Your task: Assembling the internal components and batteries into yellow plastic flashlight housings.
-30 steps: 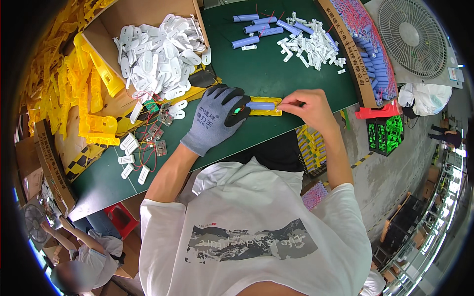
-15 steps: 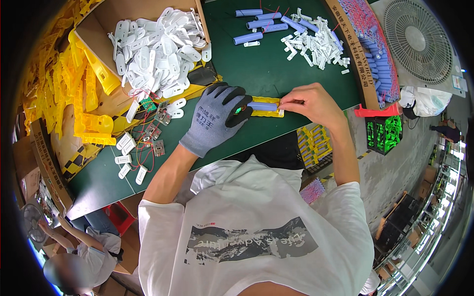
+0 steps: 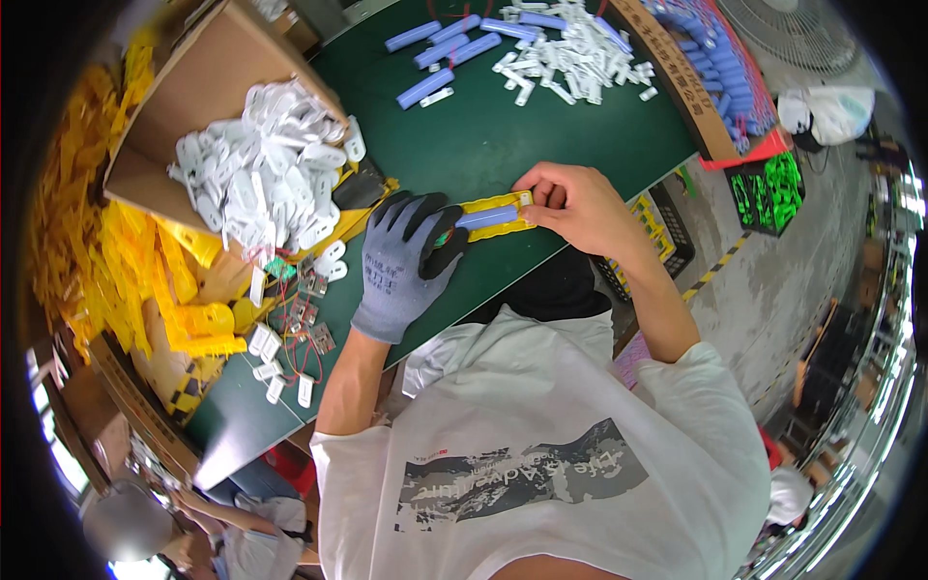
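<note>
A: Left hand [image 3: 404,266], state?

B: A grey knit glove with dark fingertips is worn. The fingers are curled down over the left end of a yellow plastic holder [image 3: 498,215] on the green table [image 3: 483,135]. A blue cylindrical cell [image 3: 486,217] is seated along the holder; its left end is covered by the gloved fingertips.

A: Right hand [image 3: 578,205]?

B: Bare. The right end of the holder is pinched narrowly between thumb and fingers, at about 3 o'clock from the cell. Both hands are closed on the same piece, touching it from opposite ends.

A: Holder location?

B: Near table edge, frame centre, just above the person's white shirt.

A: Surroundings?

B: At 10 o'clock from the hands, a cardboard box [image 3: 203,106] heaped with white plastic parts [image 3: 261,174] is seen. Yellow plastic pieces [image 3: 126,261] are piled at 9 o'clock, along the left rim. Small circuit boards with wires [image 3: 304,314] are scattered at 8 o'clock, beside loose white clips [image 3: 275,372]. At 12 o'clock, loose blue cells [image 3: 445,48] and a spread of small white pieces [image 3: 570,53] are laid out. A box of blue cells [image 3: 720,77] is placed at 1 o'clock, with a fan [image 3: 788,29] beyond it. A green crate [image 3: 764,188] is on the floor at 3 o'clock.
</note>
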Demonstrator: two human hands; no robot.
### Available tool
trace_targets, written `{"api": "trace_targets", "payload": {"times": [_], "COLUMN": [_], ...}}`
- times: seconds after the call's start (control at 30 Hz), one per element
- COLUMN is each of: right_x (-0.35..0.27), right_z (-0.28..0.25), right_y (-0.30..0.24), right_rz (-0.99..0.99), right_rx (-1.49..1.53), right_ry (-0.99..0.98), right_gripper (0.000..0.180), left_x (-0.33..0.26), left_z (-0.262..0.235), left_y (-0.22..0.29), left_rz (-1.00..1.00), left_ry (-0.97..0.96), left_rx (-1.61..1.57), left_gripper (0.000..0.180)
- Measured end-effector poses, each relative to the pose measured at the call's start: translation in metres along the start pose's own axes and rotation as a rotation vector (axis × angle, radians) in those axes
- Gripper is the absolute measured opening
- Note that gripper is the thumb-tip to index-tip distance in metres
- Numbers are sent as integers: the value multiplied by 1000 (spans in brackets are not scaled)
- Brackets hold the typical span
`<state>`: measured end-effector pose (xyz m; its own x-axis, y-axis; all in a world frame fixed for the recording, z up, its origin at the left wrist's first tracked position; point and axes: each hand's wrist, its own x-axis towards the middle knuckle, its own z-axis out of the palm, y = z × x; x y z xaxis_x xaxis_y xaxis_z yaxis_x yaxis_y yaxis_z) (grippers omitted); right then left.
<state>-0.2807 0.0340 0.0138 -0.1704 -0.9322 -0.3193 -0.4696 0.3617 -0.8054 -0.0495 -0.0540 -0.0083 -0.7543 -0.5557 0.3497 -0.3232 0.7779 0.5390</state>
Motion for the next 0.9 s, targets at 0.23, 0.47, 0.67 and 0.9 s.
{"api": "trace_targets", "payload": {"times": [0.23,0.47,0.67,0.9], "right_x": [-13,-22,-30,5], "right_z": [2,13,-3,-60], "right_y": [12,17,35,32], "right_rz": [-338,-333,-497,-344], "right_rx": [4,-219,-194,26], "right_ry": [-10,123,356,711], "right_gripper": [35,43,43,41], "left_x": [-2,1,-19,-4], "left_z": [-3,2,1,8], "left_y": [-2,-7,-8,-5], "left_rz": [21,64,-25,-76], "left_ry": [-3,-25,191,-52], "left_rx": [22,-40,-259,-138], "left_gripper": [30,40,67,50]}}
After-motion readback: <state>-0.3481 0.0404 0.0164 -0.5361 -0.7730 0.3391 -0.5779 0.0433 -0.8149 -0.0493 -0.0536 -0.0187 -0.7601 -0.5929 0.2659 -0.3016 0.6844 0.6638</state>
